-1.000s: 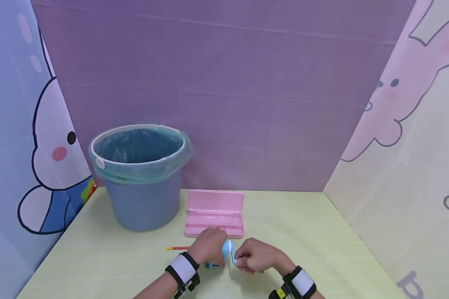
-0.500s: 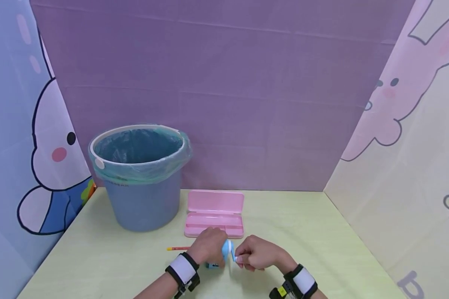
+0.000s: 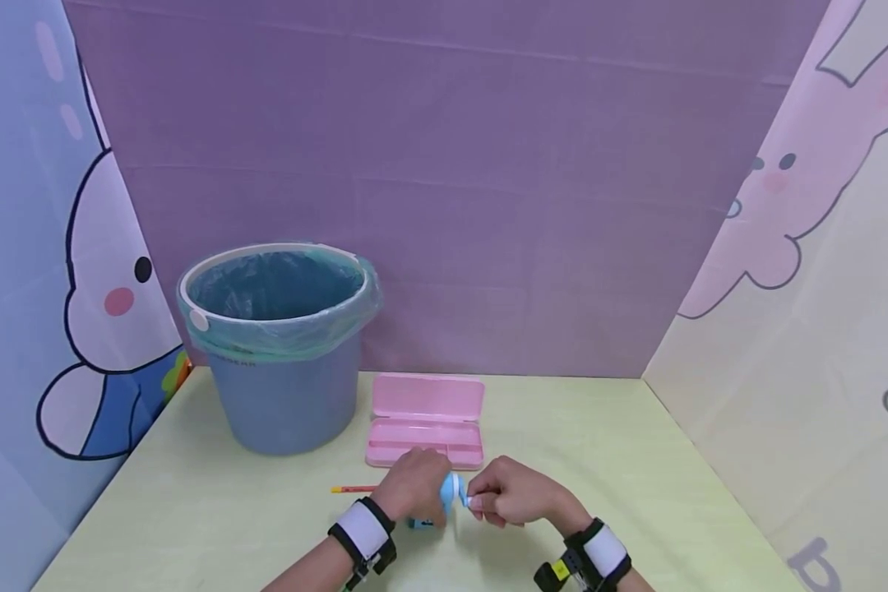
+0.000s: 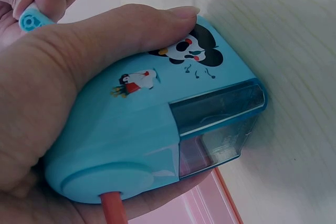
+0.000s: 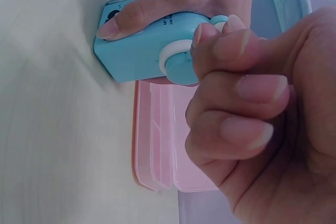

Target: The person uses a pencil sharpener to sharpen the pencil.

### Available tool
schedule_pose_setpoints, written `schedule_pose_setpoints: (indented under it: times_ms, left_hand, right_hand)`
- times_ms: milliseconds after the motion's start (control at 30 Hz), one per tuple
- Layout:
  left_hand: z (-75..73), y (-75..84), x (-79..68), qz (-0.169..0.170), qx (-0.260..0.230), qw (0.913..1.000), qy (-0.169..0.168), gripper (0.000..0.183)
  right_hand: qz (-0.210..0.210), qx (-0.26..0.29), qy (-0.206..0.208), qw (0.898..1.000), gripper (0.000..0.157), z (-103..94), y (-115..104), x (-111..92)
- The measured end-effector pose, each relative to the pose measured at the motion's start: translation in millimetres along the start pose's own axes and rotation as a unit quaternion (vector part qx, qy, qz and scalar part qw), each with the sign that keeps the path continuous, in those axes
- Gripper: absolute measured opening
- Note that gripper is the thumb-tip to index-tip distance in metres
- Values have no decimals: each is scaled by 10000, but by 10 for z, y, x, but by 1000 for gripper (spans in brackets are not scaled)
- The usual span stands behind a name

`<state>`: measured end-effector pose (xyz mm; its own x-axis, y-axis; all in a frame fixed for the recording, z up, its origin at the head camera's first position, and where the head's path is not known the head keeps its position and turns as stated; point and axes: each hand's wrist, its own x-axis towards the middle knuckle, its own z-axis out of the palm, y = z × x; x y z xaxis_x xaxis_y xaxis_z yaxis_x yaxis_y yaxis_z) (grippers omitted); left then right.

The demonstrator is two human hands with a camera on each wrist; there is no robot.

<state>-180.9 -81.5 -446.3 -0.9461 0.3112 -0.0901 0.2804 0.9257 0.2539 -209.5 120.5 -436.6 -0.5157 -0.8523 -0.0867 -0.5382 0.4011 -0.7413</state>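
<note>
My left hand (image 3: 414, 487) grips a light-blue crank pencil sharpener (image 4: 142, 119) printed with small cartoon figures, thumb across its side. A clear shavings drawer (image 4: 215, 135) shows at one end. From the sharpener's round face sticks a red pencil (image 4: 113, 208); in the head view its yellow-tipped end (image 3: 351, 489) shows left of my left hand. My right hand (image 3: 514, 493) pinches the knob of the blue crank handle (image 3: 463, 492) on the opposite side, fingers curled. Behind the hands lies an open pink pencil case (image 3: 425, 432), its lid folded back.
A blue bin (image 3: 284, 403) with a green plastic liner (image 3: 296, 341) stands at the back left, beside the pencil case. A purple cloth backdrop (image 3: 488, 205) rises behind the pale table (image 3: 599, 460), with cartoon panels on both sides.
My right hand has moved slightly upward, and the crank handle has swung up with it. My left hand, the sharpener and the pencil stay in place.
</note>
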Motion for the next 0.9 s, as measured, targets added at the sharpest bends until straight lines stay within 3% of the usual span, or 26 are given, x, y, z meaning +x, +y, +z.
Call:
schedule_pose_setpoints:
  times_ms: [300, 900]
  left_hand:
    - [1, 4, -5, -68, -101, 9999, -49, 44]
    - [-7, 13, -2, -100, -135, 9998, -120, 47]
  right_hand:
    - [120, -67, 511, 9986, 29, -64, -27, 49]
    - [186, -39, 840, 9963, 26, -89, -38, 101]
